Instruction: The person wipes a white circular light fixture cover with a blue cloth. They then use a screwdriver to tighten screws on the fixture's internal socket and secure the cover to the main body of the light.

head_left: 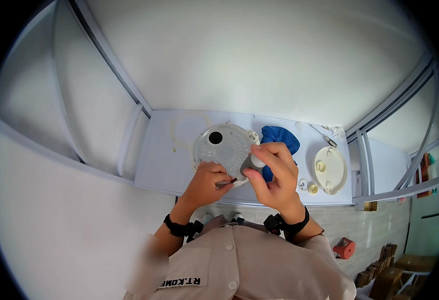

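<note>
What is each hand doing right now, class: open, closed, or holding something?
Left hand: closed, pinching a thin dark tool against the round translucent plastic cover.
Right hand: closed around a small grey-and-white cylindrical part.

Both hands (244, 177) work a round disc (223, 147) (translucent)

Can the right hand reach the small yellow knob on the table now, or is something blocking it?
Probably yes. The small yellow knob lies bare on the table, just right of the right hand, nothing between. But that hand already grips a grey tool.
</note>
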Available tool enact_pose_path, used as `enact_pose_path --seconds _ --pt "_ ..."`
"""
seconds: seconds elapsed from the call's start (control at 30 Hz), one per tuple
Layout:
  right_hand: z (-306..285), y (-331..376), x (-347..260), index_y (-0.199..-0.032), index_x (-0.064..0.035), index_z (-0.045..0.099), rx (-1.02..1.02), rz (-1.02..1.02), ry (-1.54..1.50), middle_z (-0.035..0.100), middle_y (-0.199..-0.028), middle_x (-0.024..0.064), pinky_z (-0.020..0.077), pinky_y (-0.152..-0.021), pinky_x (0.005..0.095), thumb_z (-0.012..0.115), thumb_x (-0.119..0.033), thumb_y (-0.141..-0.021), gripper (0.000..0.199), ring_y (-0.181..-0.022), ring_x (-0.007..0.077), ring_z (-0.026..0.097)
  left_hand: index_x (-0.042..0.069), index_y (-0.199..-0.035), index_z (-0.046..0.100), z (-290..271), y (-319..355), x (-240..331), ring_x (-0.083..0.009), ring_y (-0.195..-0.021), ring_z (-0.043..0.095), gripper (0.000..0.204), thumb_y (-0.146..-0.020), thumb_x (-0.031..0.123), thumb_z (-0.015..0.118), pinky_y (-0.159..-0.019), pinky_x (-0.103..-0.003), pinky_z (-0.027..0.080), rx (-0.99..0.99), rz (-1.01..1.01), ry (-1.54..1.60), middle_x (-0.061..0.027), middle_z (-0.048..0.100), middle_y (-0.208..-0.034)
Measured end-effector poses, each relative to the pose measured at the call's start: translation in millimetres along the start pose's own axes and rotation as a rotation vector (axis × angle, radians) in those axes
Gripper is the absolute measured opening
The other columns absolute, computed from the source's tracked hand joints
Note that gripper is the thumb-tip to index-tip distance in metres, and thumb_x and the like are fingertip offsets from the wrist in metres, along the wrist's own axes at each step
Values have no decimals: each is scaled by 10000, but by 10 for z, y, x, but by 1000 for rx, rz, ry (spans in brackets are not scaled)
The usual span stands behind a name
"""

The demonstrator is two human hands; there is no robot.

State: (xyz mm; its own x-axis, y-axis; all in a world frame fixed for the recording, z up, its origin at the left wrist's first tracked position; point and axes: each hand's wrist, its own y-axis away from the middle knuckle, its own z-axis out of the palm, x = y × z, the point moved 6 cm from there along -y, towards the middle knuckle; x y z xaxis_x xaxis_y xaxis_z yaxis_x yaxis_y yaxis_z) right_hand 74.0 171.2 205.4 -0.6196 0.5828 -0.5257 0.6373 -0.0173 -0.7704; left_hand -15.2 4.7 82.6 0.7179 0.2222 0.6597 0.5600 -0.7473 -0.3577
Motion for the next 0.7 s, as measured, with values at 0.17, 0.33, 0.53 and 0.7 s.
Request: enact_pose_path --seconds 0.17,0.33,0.53,0.7 --pt "85 -9 -28 -1415 12 636 -78 -129 -108 652 -1361 254 595 -891 411 770 17 -898 534 -1040 350 712 126 -931 854 -8 13 0 -216 -893 651 132 -806 157 885 -893 -406 425 16 13 -5 5 708 -903" --pt "102 26 -64 -1375 27 657 -55 -130 -78 647 -1360 263 603 -899 441 769 24 -906 483 -1069 369 709 126 -921 850 -26 15 14 -224 -882 650 123 -809 161 885 -886 -401 425 30 28 -23 5 708 -895" --pt "114 28 14 -1324 9 696 -64 -53 -93 639 -1347 250 606 -892 418 821 -57 -915 433 -1059 346 717 128 -926 849 -31 3 1 -229 -873 634 122 -816 165 885 -863 -408 422 15 24 2 3 695 -882" --pt "133 -179 -149 -1340 -17 712 -92 -61 -79 661 -1327 228 604 -841 362 853 -42 -879 483 -1032 336 717 123 -928 840 -15 42 -35 -229 -885 630 122 -820 160 881 -864 -410 419 6 31 -3 1 691 -895"
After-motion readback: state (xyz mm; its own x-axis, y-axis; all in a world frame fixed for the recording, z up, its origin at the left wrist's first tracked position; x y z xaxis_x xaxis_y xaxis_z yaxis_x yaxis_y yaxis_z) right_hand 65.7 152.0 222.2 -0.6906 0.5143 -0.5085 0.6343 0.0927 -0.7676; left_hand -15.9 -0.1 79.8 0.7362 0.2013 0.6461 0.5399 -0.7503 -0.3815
